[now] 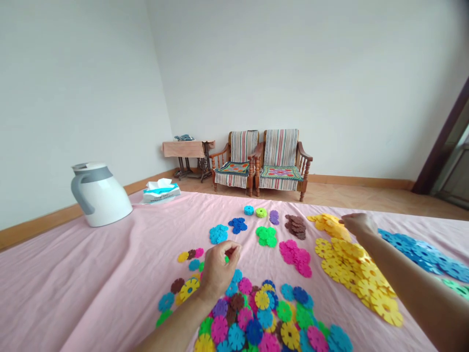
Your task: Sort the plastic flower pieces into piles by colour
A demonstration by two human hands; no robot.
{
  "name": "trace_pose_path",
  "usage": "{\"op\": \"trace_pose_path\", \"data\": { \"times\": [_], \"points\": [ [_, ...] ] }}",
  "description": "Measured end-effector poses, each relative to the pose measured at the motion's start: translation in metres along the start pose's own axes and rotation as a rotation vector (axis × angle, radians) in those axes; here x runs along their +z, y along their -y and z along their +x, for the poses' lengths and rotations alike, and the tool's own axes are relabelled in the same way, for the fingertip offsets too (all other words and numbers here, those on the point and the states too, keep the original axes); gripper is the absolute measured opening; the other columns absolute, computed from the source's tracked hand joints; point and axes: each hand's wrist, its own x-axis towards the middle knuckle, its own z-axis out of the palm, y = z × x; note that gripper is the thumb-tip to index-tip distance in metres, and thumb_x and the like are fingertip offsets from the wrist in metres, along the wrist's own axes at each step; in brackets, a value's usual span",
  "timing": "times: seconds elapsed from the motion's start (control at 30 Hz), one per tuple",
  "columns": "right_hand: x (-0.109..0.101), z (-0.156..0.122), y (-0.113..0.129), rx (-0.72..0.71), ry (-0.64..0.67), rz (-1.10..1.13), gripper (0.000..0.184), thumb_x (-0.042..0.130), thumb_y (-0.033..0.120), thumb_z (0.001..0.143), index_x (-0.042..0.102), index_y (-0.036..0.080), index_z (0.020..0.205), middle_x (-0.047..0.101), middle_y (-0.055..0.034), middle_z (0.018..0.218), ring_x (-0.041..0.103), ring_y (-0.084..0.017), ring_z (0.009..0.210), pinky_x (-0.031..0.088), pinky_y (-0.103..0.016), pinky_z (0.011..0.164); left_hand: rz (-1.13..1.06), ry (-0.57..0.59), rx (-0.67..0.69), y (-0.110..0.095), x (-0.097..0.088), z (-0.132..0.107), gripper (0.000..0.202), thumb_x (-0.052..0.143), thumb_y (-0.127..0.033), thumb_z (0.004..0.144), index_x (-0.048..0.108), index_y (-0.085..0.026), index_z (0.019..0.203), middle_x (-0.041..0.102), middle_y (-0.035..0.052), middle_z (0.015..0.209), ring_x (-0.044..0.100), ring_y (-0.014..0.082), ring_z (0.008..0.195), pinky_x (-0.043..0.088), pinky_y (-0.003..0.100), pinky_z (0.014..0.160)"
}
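My left hand (220, 269) is closed in a pinch above the mixed heap of plastic snowflake discs (264, 318). A bit of green shows between its fingers, and I cannot tell whether it is held or lies behind. Far over to the right, my right hand (361, 226) is closed at the edge of the small yellow disc pile (330, 225). A dark bit shows at its fingertips, too small to name. Below it spreads a larger yellow disc pile (357, 271). Pink discs (295, 256), brown discs (295, 226) and green discs (266, 236) lie in separate piles between my hands.
Blue discs (425, 252) lie beyond my right forearm. Light blue discs (219, 234) and dark blue discs (238, 225) sit ahead of my left hand. A white jug (106, 198) and a tissue box (161, 193) stand at left on the pink cloth (110, 274). Two armchairs (280, 161) stand beyond.
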Motion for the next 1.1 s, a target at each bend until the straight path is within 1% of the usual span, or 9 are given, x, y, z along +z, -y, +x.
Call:
{"op": "trace_pose_path", "data": {
  "times": [0.13, 0.2, 0.3, 0.37, 0.43, 0.53, 0.7, 0.9, 1.1],
  "points": [
    [-0.010, -0.028, 0.014, 0.056, 0.132, 0.006, 0.017, 0.056, 0.026, 0.081, 0.066, 0.013, 0.084, 0.069, -0.0080, 0.078, 0.063, -0.018, 0.067, 0.049, -0.031, 0.061, 0.002, 0.004, 0.011, 0.000, 0.001, 0.000, 0.020, 0.051, -0.025, 0.080, 0.066, -0.017, 0.070, 0.069, 0.0020, 0.069, 0.061, 0.0150, 0.065, 0.045, 0.022, 0.064],
    [-0.015, -0.054, 0.030, -0.026, 0.208, 0.061, 0.018, 0.053, 0.024, 0.078, 0.067, 0.015, 0.083, 0.072, -0.0083, 0.077, 0.066, -0.021, 0.070, 0.048, -0.031, 0.062, 0.001, 0.010, 0.011, 0.000, 0.001, 0.000, 0.020, 0.051, -0.026, 0.080, 0.066, -0.017, 0.071, 0.069, 0.0023, 0.069, 0.062, 0.0151, 0.065, 0.045, 0.023, 0.064],
    [-0.023, -0.106, 0.060, -0.206, 0.375, 0.170, 0.019, 0.051, 0.027, 0.077, 0.068, 0.020, 0.082, 0.073, -0.0022, 0.076, 0.066, -0.018, 0.073, 0.049, -0.026, 0.065, 0.004, 0.008, 0.005, 0.000, 0.001, 0.000, 0.020, 0.051, -0.027, 0.080, 0.067, -0.017, 0.073, 0.070, 0.0027, 0.070, 0.062, 0.0156, 0.066, 0.046, 0.023, 0.064],
    [-0.032, -0.143, 0.081, -0.313, 0.483, 0.211, 0.015, 0.053, 0.027, 0.075, 0.067, 0.022, 0.072, 0.071, 0.0004, 0.071, 0.065, -0.017, 0.068, 0.048, -0.025, 0.063, 0.003, 0.004, 0.010, 0.000, 0.001, 0.000, 0.021, 0.051, -0.027, 0.080, 0.068, -0.017, 0.073, 0.070, 0.0028, 0.070, 0.062, 0.0157, 0.066, 0.046, 0.023, 0.064],
    [-0.042, -0.176, 0.100, -0.419, 0.622, 0.232, 0.017, 0.051, 0.024, 0.077, 0.068, 0.022, 0.074, 0.070, -0.0009, 0.072, 0.063, -0.017, 0.070, 0.048, -0.026, 0.065, 0.002, -0.002, 0.019, 0.001, 0.001, 0.000, 0.020, 0.051, -0.027, 0.080, 0.068, -0.017, 0.073, 0.070, 0.0026, 0.071, 0.062, 0.0155, 0.066, 0.046, 0.023, 0.064],
    [-0.057, -0.211, 0.120, -0.478, 0.693, 0.166, 0.018, 0.056, 0.020, 0.073, 0.070, 0.025, 0.083, 0.070, -0.0022, 0.087, 0.062, -0.019, 0.082, 0.047, -0.029, 0.074, 0.002, -0.007, 0.028, 0.002, 0.000, 0.000, 0.019, 0.052, -0.025, 0.079, 0.068, -0.017, 0.074, 0.070, 0.0025, 0.070, 0.062, 0.0149, 0.064, 0.046, 0.022, 0.063],
    [-0.064, -0.231, 0.130, -0.664, 0.723, 0.016, 0.017, 0.062, 0.022, 0.073, 0.070, 0.027, 0.087, 0.067, -0.0036, 0.090, 0.058, -0.021, 0.089, 0.041, -0.032, 0.078, 0.006, 0.000, 0.029, 0.002, 0.000, 0.000, 0.018, 0.052, -0.024, 0.078, 0.068, -0.017, 0.074, 0.070, 0.0026, 0.069, 0.062, 0.0149, 0.064, 0.046, 0.023, 0.062],
    [-0.060, -0.233, 0.131, -0.744, 0.702, -0.096, 0.011, 0.058, 0.028, 0.081, 0.069, 0.027, 0.078, 0.066, -0.0021, 0.083, 0.057, -0.019, 0.083, 0.035, -0.030, 0.074, 0.017, -0.007, 0.027, 0.002, 0.000, 0.000, 0.017, 0.053, -0.023, 0.077, 0.068, -0.017, 0.073, 0.070, 0.0023, 0.068, 0.062, 0.0149, 0.063, 0.046, 0.022, 0.062],
    [-0.043, -0.239, 0.125, -0.879, 0.547, -0.172, 0.017, 0.057, 0.025, 0.083, 0.063, 0.022, 0.067, 0.066, -0.0011, 0.071, 0.057, -0.016, 0.069, 0.032, -0.029, 0.065, 0.019, -0.014, 0.041, 0.006, 0.001, 0.001, 0.017, 0.053, -0.025, 0.078, 0.068, -0.018, 0.073, 0.070, 0.0023, 0.069, 0.063, 0.0151, 0.064, 0.046, 0.022, 0.063]
  ]
}}
